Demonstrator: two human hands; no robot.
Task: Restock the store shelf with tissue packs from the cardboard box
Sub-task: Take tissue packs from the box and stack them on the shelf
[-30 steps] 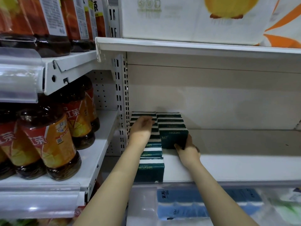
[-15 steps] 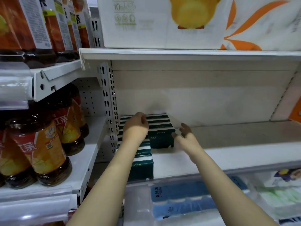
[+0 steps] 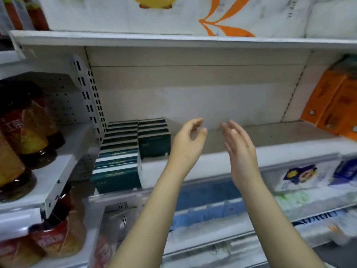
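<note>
Your left hand (image 3: 188, 141) and right hand (image 3: 239, 149) have both come off the dark green, white-striped tissue packs (image 3: 117, 165) and are now empty, fingers loose. The packs stand in two rows at the left end of the pale metal shelf (image 3: 270, 136). I think this batch is placed, and much room remains.

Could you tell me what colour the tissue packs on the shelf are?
The tissue packs are dark teal with white bands; head view.

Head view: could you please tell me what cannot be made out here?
Cardboard box: outside the head view's frame.
Tissue packs: print too blurred to read; rear ones hidden behind front ones.
Lower-shelf goods: smeared by motion blur.
Orange boxes: cut off by the right edge, blurred.
</note>
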